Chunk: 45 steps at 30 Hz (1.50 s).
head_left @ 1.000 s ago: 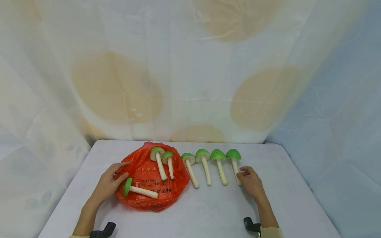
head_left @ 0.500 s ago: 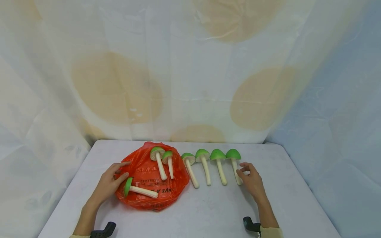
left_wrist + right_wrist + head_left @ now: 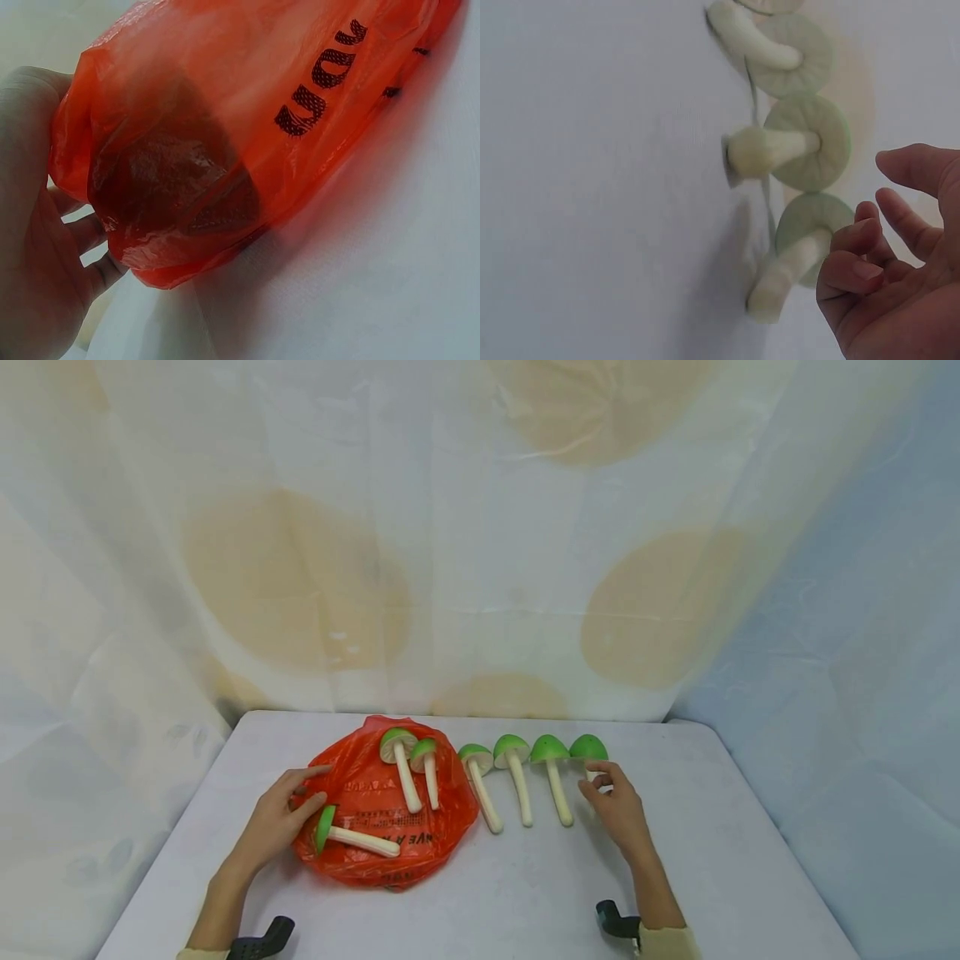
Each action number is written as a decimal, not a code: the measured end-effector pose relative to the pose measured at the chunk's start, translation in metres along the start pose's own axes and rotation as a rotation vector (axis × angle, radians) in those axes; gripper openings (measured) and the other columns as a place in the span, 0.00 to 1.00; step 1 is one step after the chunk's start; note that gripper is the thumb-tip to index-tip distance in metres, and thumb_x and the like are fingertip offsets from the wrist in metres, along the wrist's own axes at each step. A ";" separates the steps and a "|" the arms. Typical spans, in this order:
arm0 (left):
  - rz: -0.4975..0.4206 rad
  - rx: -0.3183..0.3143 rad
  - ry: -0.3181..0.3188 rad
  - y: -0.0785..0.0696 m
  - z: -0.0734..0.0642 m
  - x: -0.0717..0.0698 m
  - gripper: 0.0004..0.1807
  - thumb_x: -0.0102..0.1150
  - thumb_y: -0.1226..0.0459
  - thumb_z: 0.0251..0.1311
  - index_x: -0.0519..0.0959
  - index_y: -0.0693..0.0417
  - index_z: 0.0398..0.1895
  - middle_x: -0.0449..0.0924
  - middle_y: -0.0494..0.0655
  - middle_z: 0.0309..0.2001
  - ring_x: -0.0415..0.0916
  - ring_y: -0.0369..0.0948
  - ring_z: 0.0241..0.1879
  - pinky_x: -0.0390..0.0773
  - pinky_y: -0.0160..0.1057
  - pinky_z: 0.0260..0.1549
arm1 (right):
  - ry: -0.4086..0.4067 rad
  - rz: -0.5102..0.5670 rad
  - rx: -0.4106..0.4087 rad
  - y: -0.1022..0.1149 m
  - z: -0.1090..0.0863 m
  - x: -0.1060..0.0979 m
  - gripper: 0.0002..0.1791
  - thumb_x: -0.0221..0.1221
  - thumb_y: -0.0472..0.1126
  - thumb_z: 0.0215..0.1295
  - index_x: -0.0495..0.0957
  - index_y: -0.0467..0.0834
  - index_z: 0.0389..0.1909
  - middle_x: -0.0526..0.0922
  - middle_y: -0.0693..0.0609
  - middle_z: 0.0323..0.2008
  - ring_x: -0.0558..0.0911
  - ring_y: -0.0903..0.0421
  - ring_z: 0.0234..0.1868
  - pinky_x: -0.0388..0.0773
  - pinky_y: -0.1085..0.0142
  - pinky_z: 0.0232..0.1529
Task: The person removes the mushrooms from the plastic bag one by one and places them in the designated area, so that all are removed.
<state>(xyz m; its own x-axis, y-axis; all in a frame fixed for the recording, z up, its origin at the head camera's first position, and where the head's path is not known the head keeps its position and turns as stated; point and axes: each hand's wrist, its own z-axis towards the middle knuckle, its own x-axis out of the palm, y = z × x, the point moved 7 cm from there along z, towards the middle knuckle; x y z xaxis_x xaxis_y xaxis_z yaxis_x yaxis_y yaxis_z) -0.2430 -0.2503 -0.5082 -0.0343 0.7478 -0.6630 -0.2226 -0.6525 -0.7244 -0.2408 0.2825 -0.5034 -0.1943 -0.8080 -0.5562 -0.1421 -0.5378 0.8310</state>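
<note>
My left hand (image 3: 270, 822) holds the left edge of a red plastic bag (image 3: 360, 787), its fingers partly behind the film in the left wrist view. On the bag lie three toy mushrooms with green caps and pale stems: two near the back, one mushroom (image 3: 363, 842) sideways at the front. Several like them stand in a row to the right. My right hand (image 3: 618, 810) hovers over the stem of the rightmost mushroom (image 3: 588, 747), hiding most of it. In the right wrist view its fingers (image 3: 911, 225) are loosely curled, thumb apart, with nothing between them.
All of this is on a white-covered table (image 3: 487, 902). A pale curtain with tan spots (image 3: 517, 527) hangs behind it, with sheeting along both sides. A black device (image 3: 262, 937) is worn on each wrist.
My right hand has moved left and slightly away from me, from beside the rightmost mushroom to over its stem. The left hand, bag and mushrooms have stayed in place.
</note>
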 end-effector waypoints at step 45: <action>0.011 -0.010 0.008 -0.002 -0.001 0.001 0.24 0.61 0.58 0.69 0.73 0.47 0.67 0.74 0.54 0.61 0.70 0.49 0.52 0.78 0.57 0.49 | 0.388 0.141 -0.325 0.136 -0.050 0.149 0.15 0.61 0.44 0.69 0.76 0.44 0.53 0.78 0.52 0.38 0.75 0.53 0.35 0.74 0.68 0.30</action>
<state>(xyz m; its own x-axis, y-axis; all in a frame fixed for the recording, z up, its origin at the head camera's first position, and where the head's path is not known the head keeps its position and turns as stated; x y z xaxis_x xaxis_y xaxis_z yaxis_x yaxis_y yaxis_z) -0.2419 -0.2488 -0.5075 -0.0295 0.7394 -0.6726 -0.2125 -0.6621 -0.7186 -0.2404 0.0766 -0.4728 0.1926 -0.8744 -0.4453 0.1802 -0.4146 0.8920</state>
